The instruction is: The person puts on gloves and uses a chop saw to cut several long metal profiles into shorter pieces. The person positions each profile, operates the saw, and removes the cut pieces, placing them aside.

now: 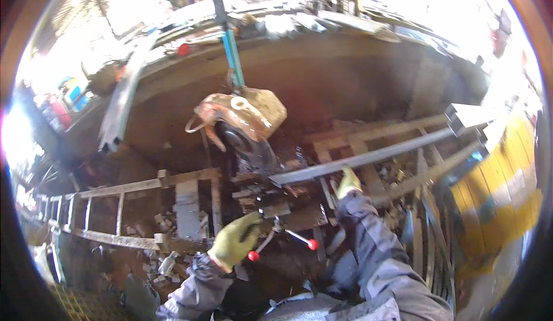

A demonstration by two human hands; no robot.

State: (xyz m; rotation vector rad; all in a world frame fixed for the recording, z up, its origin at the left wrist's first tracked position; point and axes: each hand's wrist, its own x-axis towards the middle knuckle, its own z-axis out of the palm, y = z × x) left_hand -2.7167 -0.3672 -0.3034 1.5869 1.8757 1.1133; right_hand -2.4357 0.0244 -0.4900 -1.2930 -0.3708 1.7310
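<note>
My left hand (235, 240), in a yellow-green glove, grips the vise crank handle (283, 234), a thin bar with red ball ends, at the front of a chop saw. My right hand (348, 182), also gloved, rests on a long grey metal bar (368, 158) that lies across the saw bed and runs up to the right. The saw's rusty orange blade guard and dark disc (242, 119) hang tilted above the bar's left end. The vise jaws under the saw are partly hidden in shadow.
A rusty steel roller frame (144, 185) extends to the left, with scrap offcuts (167, 257) below it. More steel bars and a frame (403, 131) lie to the right, beside a yellow panel (495, 188). A blue pole (232, 50) rises behind the saw.
</note>
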